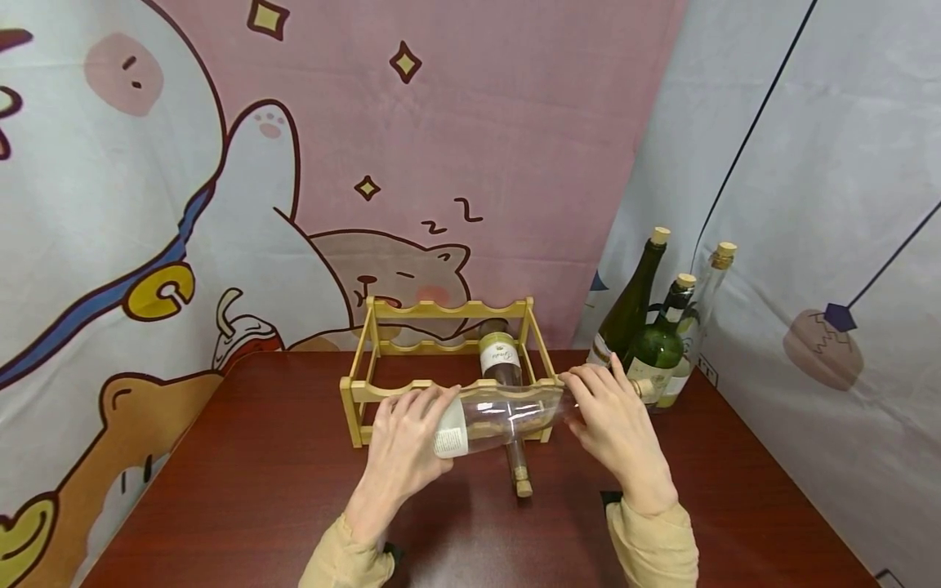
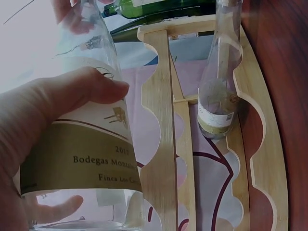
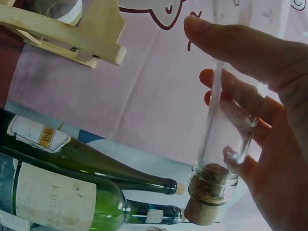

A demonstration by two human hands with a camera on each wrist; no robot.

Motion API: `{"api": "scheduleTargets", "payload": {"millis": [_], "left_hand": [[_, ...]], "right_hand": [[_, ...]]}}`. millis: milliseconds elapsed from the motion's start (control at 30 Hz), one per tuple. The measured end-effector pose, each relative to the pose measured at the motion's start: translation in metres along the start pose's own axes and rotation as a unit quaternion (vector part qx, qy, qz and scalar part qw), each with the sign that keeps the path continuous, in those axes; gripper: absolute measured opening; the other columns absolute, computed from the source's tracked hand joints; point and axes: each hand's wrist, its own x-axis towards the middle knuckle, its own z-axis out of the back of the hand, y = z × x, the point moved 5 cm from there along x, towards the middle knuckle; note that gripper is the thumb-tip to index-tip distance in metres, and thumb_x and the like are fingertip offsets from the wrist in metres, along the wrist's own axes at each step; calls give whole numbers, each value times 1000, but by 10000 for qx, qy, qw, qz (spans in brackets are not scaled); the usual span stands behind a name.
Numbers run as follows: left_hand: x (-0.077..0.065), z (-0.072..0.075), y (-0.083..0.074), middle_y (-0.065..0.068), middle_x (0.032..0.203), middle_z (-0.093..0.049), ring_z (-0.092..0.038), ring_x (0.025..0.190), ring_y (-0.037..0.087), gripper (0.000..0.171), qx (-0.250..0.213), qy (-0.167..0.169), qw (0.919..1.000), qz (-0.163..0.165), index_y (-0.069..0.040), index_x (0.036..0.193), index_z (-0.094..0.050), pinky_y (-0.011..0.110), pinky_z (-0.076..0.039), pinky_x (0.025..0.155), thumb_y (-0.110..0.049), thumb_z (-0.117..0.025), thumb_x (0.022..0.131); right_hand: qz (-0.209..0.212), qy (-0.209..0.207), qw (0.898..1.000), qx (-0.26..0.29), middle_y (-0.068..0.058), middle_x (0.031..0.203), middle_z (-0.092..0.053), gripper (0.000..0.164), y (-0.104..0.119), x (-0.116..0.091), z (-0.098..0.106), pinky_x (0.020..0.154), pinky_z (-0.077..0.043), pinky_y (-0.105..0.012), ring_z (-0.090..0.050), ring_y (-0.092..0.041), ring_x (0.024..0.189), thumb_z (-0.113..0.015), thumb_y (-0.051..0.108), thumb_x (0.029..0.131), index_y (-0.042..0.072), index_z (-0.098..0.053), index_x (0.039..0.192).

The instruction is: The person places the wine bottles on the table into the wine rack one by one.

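A clear glass wine bottle (image 1: 507, 414) is held nearly level above the table, in front of the wooden rack (image 1: 358, 394). My left hand (image 1: 407, 441) grips its base end, thumb across the white-and-gold label (image 2: 82, 154). At the neck, my right hand (image 1: 616, 426) holds it between thumb and fingers. A cork (image 3: 204, 211) plugs its mouth, which points right. Behind it, another corked clear bottle (image 1: 500, 353) lies in the rack, neck toward me; the held bottle partly covers it in the head view.
Right of the rack stand a tall green bottle (image 1: 634, 298), a shorter green bottle (image 1: 658, 347) and a clear bottle (image 1: 707, 298), all corked. The dark red table (image 1: 250, 482) ends against a printed cloth (image 1: 515, 147) at the back.
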Motion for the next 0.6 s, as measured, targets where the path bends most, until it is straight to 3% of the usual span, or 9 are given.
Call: {"api": "scheduleTargets", "payload": {"millis": [300, 600], "left_hand": [[0, 2, -2, 3, 108, -69, -65, 93, 24, 98, 158, 1, 9998, -147, -22, 123, -60, 41, -50, 80, -38, -91, 31], [1, 3, -4, 4, 110, -69, -65, 94, 25, 100, 268, -12, 9992, -298, -21, 123, -61, 40, -50, 80, -40, -92, 30]], "right_hand": [[-20, 7, 10000, -57, -10, 90, -66, 47, -3, -4, -9, 104, -42, -52, -61, -31, 93, -82, 6, 56, 4, -65, 99], [44, -29, 9998, -180, -5, 74, -62, 41, -2, -7, -15, 85, -52, -41, -59, -27, 78, -80, 4, 50, 4, -59, 86]]}}
